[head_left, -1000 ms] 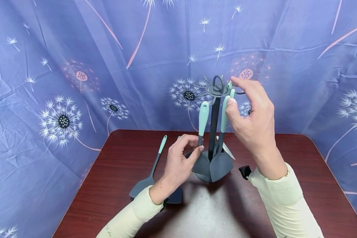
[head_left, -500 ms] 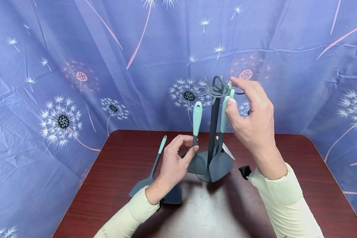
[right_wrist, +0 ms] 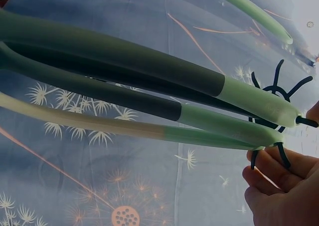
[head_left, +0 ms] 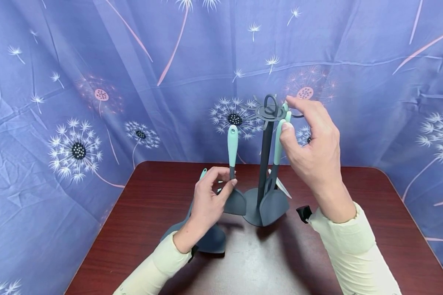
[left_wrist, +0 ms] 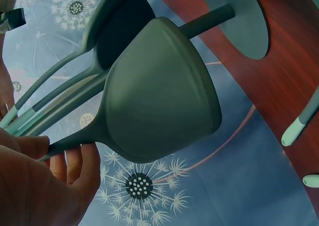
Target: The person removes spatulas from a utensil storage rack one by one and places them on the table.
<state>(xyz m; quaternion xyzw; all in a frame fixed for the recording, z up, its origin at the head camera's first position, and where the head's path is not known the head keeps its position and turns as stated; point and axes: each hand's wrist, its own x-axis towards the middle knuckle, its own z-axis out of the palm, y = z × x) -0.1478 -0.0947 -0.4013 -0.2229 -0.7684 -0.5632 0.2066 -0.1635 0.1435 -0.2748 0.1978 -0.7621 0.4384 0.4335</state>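
My left hand pinches the dark neck of a grey spatula with a mint handle, held upright left of the utensil stand. In the left wrist view the broad blade of this spatula fills the middle, apart from the stand's pole. My right hand is up at the stand's hooked top, thumb and fingers around the handle ends of the utensils hanging there. Among those are a grey spatula in front and a pale cream utensil behind. Their handle ends sit on the hooks.
On the reddish-brown table, left of the stand, lie grey utensils, partly hidden by my left hand and forearm. The stand's round base rests near the table's middle. A blue curtain with dandelion prints hangs behind.
My left hand has moved left with the spatula, away from the stand, so more of the base shows. The right hand has stayed at the hooks.
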